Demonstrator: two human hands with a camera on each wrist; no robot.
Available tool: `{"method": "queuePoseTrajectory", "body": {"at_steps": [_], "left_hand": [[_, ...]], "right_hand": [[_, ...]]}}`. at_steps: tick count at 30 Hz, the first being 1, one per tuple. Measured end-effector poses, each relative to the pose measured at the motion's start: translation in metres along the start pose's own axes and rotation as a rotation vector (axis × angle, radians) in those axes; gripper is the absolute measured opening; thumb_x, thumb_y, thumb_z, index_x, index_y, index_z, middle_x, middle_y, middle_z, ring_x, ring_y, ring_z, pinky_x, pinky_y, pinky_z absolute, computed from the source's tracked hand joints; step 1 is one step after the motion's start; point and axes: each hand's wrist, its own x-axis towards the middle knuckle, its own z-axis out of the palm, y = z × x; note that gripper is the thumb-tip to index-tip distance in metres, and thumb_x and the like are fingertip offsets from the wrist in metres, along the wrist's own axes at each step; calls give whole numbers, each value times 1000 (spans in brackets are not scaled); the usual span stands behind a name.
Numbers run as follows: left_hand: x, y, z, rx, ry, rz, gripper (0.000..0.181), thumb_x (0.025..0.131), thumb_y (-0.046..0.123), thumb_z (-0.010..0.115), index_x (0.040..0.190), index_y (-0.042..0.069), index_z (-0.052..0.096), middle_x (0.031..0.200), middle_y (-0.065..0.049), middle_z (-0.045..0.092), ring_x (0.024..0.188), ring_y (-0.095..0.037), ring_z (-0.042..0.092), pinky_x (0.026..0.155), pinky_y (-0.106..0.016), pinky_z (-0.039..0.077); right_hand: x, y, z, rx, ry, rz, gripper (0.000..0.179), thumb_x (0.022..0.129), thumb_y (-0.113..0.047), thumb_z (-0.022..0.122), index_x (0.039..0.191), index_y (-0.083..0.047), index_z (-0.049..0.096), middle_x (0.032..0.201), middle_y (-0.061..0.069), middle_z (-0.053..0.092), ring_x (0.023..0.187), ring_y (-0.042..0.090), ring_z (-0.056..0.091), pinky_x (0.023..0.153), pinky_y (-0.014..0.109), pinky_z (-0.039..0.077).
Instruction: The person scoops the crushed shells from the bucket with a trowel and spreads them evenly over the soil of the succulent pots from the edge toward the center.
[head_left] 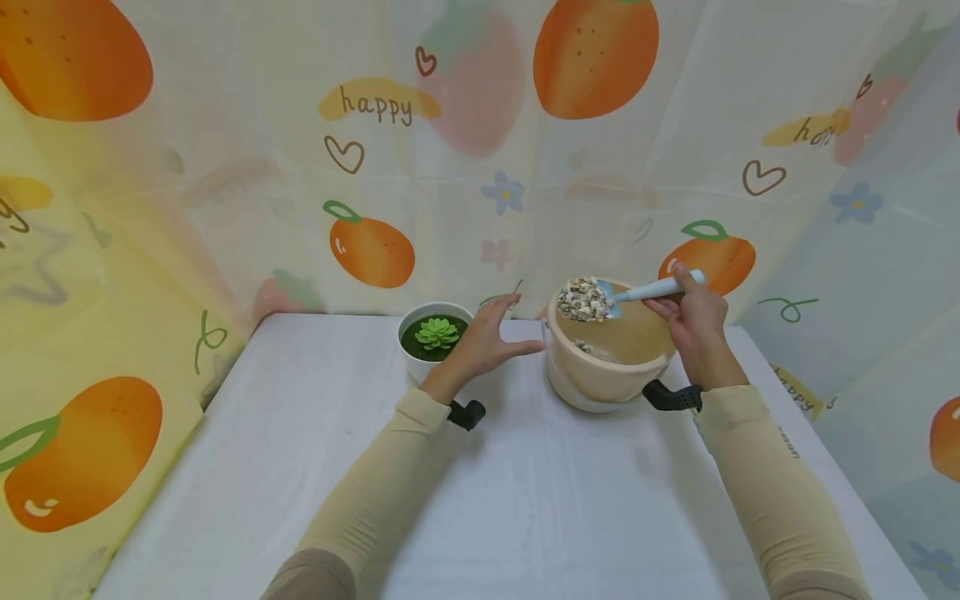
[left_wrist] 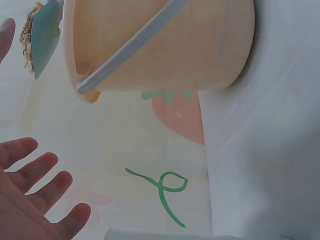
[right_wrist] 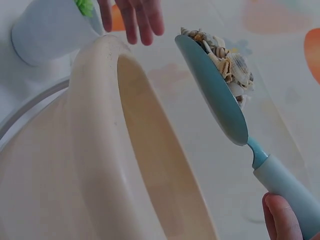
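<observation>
From my remote feed, I see the right hand (head_left: 697, 321) gripping the pale handle of a blue scoop (head_left: 660, 287), fingers and thumb curled round it. The scoop's blade reaches out to the left of that hand, heaped with small shells (head_left: 585, 300), and hangs above the mouth of a beige bucket (head_left: 600, 379), clear of its rim. I can make out a few more shells inside the bucket, which stands near the desk's (head_left: 525, 500) back edge, right of that edge's middle. The left hand (head_left: 483, 337) holds nothing; its fingers are spread in the gap between the bucket and a white pot (head_left: 417, 367). A green succulent (head_left: 437, 333) sits in that pot, also near the back edge. A grey bail (left_wrist: 135, 47) slants along the bucket's side.
</observation>
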Motion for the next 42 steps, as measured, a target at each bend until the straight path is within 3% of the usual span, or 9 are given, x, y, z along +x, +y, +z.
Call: {"method": "queuePoseTrajectory", "body": {"at_steps": [10,14,20,27,30,37,42], "left_hand": [[-6,-5,-9,24,18,6,91,78,50,77,150,13,35,154,-9,38,144,-30,33,115,-52,33],[-8,-9,-14,42,38,6,91,78,50,77,150,13,36,154,-9,38,143,-30,34,114,-53,34],[-13,-15,-26,54,73,-15,92,77,49,79,150,12,35,155,-10,36,142,-31,34,113,-53,35],[-14,-19,-33,87,57,-4,93,78,51,77,151,12,34,156,-10,34,142,-33,33,113,-54,34],[-14,-19,-34,96,45,-5,93,79,52,76,152,13,33,157,-10,33,143,-33,32,114,-55,34],[-17,-25,-39,79,32,-35,94,79,51,76,153,13,30,158,-10,30,145,-33,28,114,-56,32],[-22,-32,-48,48,66,-24,93,79,47,77,152,12,32,157,-12,31,144,-35,28,114,-58,31]], "right_hand": [[-1,4,8,20,-6,21,30,89,-20,69,114,-9,57,98,10,61,92,28,66,91,48,44],[-1,6,13,49,-4,36,26,89,-17,69,112,-9,60,95,12,61,93,30,65,88,49,45],[1,12,18,37,3,39,26,90,-17,68,111,-9,55,95,12,61,111,32,60,82,48,48],[1,19,22,43,-28,35,25,91,-16,66,111,-8,53,90,13,62,76,28,68,78,47,51],[1,21,23,47,-39,34,22,92,-15,64,107,-6,51,85,14,62,68,26,68,75,47,52],[0,27,28,40,-29,40,22,92,-16,65,107,-6,51,85,13,62,72,27,68,76,46,52],[2,32,34,19,-11,35,24,91,-16,67,107,-5,53,83,12,63,84,30,69,73,45,54]]}}
